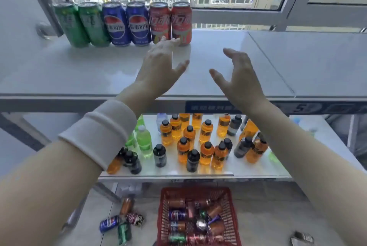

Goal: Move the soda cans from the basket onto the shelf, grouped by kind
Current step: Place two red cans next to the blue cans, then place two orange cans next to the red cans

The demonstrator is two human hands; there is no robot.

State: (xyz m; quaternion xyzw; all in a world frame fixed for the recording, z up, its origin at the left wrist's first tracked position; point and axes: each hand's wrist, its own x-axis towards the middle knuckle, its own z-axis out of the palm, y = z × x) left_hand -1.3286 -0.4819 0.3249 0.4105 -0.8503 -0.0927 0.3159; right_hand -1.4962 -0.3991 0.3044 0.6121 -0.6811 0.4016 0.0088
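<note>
Both hands, left hand (158, 67) and right hand (240, 75), hover fingers spread over the shelf (79, 71); the cans (123, 24) are lined along its upper-left back edge, bare surface at right.

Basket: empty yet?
No, several cans lie in the red basket on the floor.

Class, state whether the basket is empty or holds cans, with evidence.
Not empty: the basket holds several cans lying on their sides, in mixed colours.
</note>
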